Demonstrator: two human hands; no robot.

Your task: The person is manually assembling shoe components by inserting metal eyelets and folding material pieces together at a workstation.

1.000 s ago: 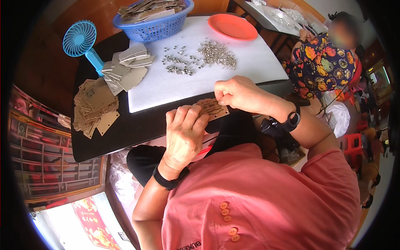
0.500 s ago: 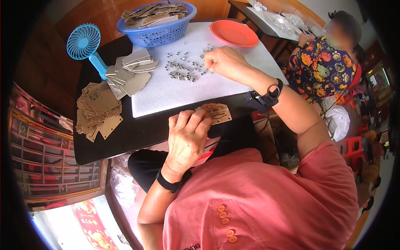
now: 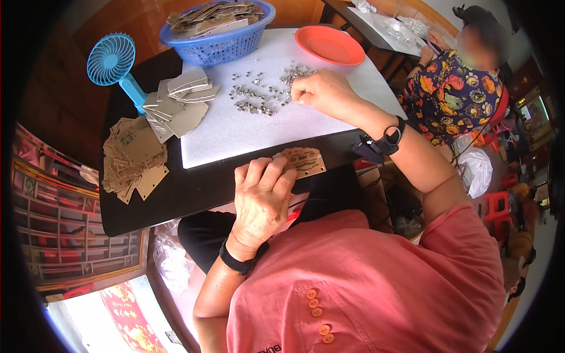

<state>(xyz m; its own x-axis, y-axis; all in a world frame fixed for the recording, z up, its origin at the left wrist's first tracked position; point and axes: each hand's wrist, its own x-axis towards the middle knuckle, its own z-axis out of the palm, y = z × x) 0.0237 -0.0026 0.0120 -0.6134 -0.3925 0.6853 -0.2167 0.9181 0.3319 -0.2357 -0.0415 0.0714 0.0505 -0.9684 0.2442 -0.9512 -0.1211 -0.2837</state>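
Observation:
At the near edge of the black table, my left hand is closed on a brown printed card; the card's left part is hidden under the fingers. My right hand hovers over or touches the white sheet, thumb and fingertips pinched together. Whatever is in that pinch, if anything, I cannot make out. Small shiny metal pieces lie scattered on the sheet to the left of my right fingertips, with a denser cluster just beyond them.
A blue basket full of brown cards and an orange-red plate stand at the back. Left are a blue fan, grey cards and a brown card pile. Another person sits at a table back right.
My right hand has shifted slightly right and nearer, showing more of the metal cluster beyond it. The left hand stays on the card. The whole view has moved a little.

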